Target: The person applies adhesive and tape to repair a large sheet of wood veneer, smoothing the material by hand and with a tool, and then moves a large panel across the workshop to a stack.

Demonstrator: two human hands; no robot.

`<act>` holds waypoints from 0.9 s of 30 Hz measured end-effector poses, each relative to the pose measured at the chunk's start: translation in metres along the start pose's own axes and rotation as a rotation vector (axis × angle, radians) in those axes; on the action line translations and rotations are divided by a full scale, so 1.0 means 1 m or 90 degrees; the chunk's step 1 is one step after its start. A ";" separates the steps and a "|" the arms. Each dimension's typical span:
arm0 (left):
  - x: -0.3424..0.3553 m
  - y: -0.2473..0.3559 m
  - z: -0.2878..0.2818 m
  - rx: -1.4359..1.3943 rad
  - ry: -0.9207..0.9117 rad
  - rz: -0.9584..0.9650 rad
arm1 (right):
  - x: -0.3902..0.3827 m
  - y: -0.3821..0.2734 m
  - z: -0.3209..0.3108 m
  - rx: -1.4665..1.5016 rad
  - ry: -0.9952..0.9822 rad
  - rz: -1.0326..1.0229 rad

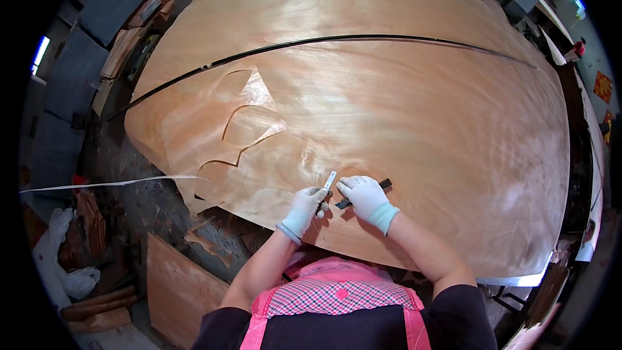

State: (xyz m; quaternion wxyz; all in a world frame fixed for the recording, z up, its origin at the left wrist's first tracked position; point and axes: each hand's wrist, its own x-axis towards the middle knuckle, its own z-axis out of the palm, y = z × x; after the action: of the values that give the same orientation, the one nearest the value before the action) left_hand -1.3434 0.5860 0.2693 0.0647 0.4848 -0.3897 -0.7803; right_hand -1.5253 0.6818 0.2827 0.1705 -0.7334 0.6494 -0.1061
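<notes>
Both of my gloved hands are over the near edge of a large, thin, light-brown wood veneer sheet [414, 123]. My left hand [307, 209] is closed around a narrow white strip [330, 180] with small dark marks, its free end pointing away from me. Its kind is not clear. My right hand [367, 196], close beside it, is closed over a flat dark bar [385, 183] that sticks out on both sides of the fingers and lies slantwise against the sheet. The fingers hide the bar's middle.
A long thin black strip [324, 39] crosses the sheet. Torn, curved veneer pieces [259, 91] overlap at the left. A pale ribbon-like strip [129, 183] extends off the left edge. Below lie a wood panel [178, 285], scraps [210, 246] and white plastic [58, 253].
</notes>
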 end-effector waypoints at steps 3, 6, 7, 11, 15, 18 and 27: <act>0.003 0.001 0.002 -0.010 0.010 -0.012 | -0.001 -0.001 -0.009 0.007 0.012 -0.015; 0.001 0.002 0.004 0.005 0.030 -0.013 | 0.007 -0.005 -0.010 -0.048 0.003 -0.027; -0.002 0.002 0.005 0.005 0.029 -0.015 | 0.009 -0.006 -0.008 -0.106 -0.027 -0.031; -0.026 -0.002 -0.005 0.087 0.060 -0.045 | 0.006 -0.009 -0.004 -0.176 -0.059 -0.011; -0.047 -0.019 -0.007 0.172 0.095 0.038 | 0.005 -0.016 -0.005 -0.192 -0.108 -0.046; -0.042 -0.013 -0.032 0.573 0.159 0.158 | 0.004 -0.020 -0.002 -0.199 -0.121 -0.049; -0.056 0.022 0.005 0.149 0.059 0.019 | -0.015 0.022 -0.031 0.134 -0.063 0.031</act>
State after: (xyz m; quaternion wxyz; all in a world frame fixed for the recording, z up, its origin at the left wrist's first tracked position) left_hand -1.3238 0.6004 0.3247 0.0372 0.5190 -0.4816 -0.7052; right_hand -1.5586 0.6906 0.3036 0.2809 -0.7000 0.6430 -0.1331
